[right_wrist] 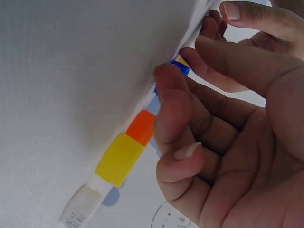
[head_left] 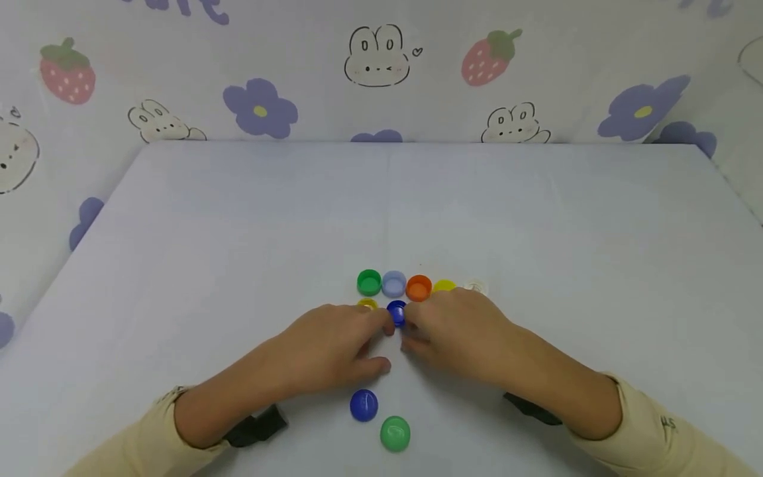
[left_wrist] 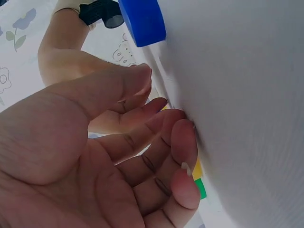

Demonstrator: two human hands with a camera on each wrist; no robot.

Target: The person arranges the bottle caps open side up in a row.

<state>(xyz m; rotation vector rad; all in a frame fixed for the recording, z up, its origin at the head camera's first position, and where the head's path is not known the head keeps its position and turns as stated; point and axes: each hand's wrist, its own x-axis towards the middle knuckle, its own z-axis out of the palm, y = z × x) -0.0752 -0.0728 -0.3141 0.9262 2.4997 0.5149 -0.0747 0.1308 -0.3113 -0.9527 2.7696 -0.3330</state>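
Observation:
In the head view, a dark blue bottle cap [head_left: 396,313] lies between my two hands. My left hand [head_left: 334,348] reaches to its left side with the forefinger, thumb held apart. The fingers of my right hand [head_left: 465,334] are bent at the cap's right edge, and its thumb is apart too. In the wrist views neither palm holds anything. A yellow cap [head_left: 367,303] is partly hidden behind my left hand. Just behind runs a row of caps: green [head_left: 369,283], light blue [head_left: 394,283], orange [head_left: 419,288], yellow [head_left: 444,286] and clear [head_left: 475,285], the yellow one partly covered by my right hand.
Nearer the front, a blue cap [head_left: 363,405] and a light green cap [head_left: 395,434] lie apart on the white table [head_left: 238,225]. A patterned cloth [head_left: 310,66] hangs behind the table's far edge. Dark wrist straps [head_left: 256,427] sit below both forearms.

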